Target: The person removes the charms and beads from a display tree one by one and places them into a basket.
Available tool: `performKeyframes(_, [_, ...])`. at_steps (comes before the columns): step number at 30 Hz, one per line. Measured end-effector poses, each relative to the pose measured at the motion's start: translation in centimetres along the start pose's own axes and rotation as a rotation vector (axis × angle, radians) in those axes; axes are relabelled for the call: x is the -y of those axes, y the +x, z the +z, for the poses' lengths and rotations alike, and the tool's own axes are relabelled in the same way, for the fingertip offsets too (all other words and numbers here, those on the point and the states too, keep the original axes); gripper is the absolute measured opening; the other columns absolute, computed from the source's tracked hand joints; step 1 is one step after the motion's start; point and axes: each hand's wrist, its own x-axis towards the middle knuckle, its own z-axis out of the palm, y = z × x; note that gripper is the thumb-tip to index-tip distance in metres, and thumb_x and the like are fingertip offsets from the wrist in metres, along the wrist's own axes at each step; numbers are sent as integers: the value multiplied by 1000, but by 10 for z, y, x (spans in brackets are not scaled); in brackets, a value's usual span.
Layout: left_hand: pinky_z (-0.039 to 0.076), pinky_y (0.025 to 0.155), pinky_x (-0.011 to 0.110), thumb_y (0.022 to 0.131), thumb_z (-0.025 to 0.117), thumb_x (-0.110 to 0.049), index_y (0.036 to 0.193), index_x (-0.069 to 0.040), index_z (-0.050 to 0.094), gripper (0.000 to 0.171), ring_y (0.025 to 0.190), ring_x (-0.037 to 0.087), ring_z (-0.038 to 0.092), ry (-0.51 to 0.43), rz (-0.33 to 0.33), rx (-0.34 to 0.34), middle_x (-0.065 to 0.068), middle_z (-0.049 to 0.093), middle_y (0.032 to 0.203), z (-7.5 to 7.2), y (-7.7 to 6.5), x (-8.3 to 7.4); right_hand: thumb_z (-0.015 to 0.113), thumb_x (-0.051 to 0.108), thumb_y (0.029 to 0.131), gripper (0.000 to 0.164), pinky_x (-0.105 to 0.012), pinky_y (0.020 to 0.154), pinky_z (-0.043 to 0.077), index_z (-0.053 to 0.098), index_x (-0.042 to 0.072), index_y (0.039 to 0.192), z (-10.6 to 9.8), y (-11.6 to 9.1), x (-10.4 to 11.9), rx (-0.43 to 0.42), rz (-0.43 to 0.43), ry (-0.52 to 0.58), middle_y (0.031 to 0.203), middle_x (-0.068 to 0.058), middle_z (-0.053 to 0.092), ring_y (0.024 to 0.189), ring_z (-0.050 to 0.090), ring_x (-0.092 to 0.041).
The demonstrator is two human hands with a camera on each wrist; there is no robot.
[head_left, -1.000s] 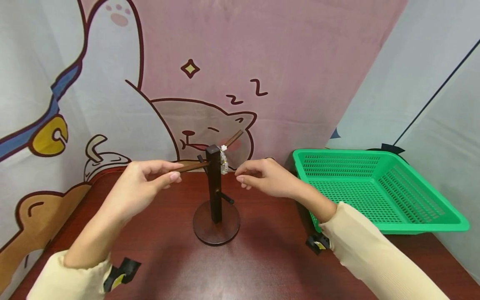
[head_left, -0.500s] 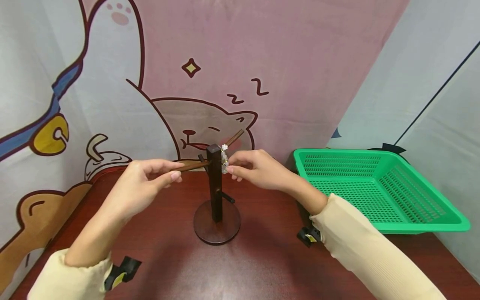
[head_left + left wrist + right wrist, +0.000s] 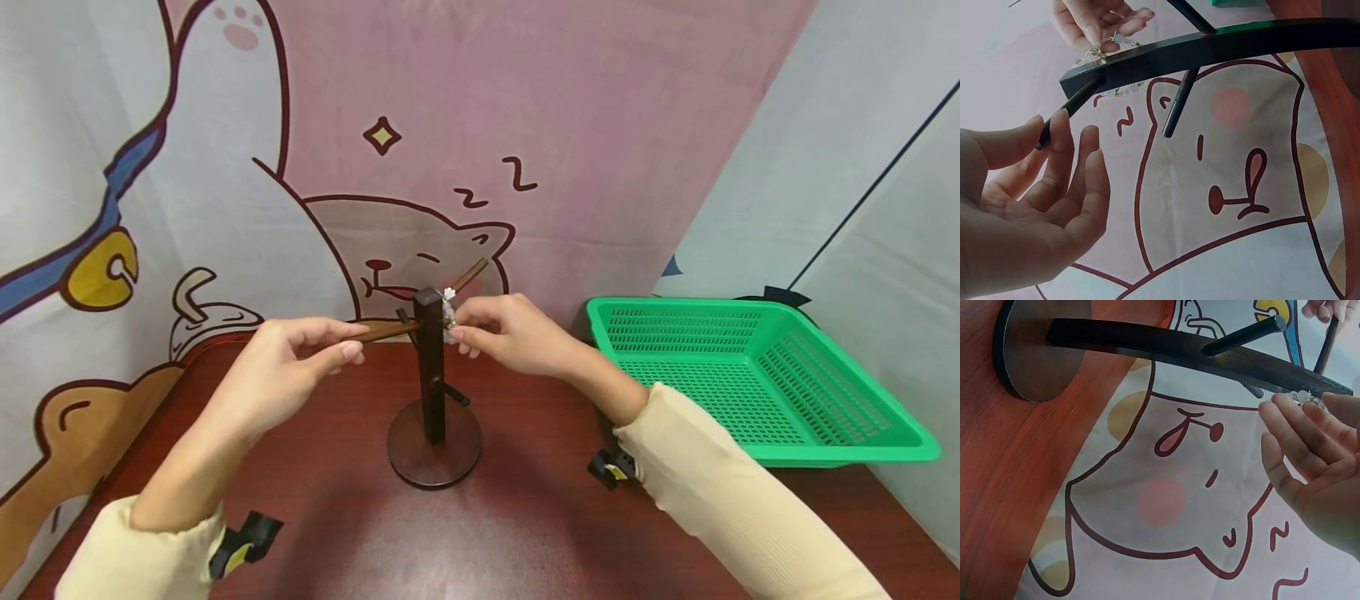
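A dark wooden stand point(image 3: 431, 375) rises from a round base, with several pegs sticking out. My left hand point(image 3: 288, 375) pinches the tip of its left upper peg point(image 3: 390, 332) between thumb and fingers, and the left wrist view shows the same peg point(image 3: 1075, 102). On the upper right peg point(image 3: 471, 273) hangs a bracelet point(image 3: 449, 307) of pale clear beads with a white flower. My right hand point(image 3: 517, 335) pinches the bracelet's lower part between thumb and index finger, close beside the post. Fingers partly cover the bracelet point(image 3: 1300, 396) in the right wrist view.
A green plastic basket point(image 3: 825, 455) with slotted walls stands to the right, beside my right forearm. Everything sits on a reddish-brown table point(image 3: 525, 533). Behind it hangs a cloth point(image 3: 600, 150) printed with cartoon animals.
My right hand has moved left to the bracelet and now pinches it; the bracelet's lower end is drawn slightly upward. My left hand keeps its grip on the peg.
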Motion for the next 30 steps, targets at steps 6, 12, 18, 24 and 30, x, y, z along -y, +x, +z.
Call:
performKeyframes(6, [49,70,25,88,62,-16,108,-5,67,23,81,14,63,7,5,-7,4,69,87,0,-1,-1,58,8,89,7,-29,58,47,63,5,85,-2,-1,0,-28,-7,-4,72,-2,65,65,60,-13])
performKeyframes(12, [49,69,24,88,62,-16,108,-5,66,24,81,14,63,5,7,-3,4,69,87,0,0,-1,58,6,89,7,-27,60,48,64,5,85,-6,-1,2,-40,-12,8,70,1,65,65,61,-14])
performKeyframes(18, [50,69,26,88,62,-14,108,-5,66,23,81,15,63,13,9,-5,5,69,86,0,-1,-1,58,6,89,7,-27,61,48,64,5,86,-10,-1,5,-35,-9,0,70,1,65,63,60,-9])
performKeyframes(24, [50,70,28,88,62,-14,108,-5,67,22,80,15,63,14,10,-6,5,69,86,0,-1,-2,58,5,89,7,-27,59,49,64,4,85,-15,0,7,-41,4,-3,70,0,65,62,59,-10])
performKeyframes(30, [50,70,27,88,62,-14,108,-5,66,22,81,15,63,16,8,-6,4,69,86,0,-2,-2,58,4,88,7,-29,58,51,64,2,84,-19,-1,8,-46,16,13,70,-2,66,62,61,-10])
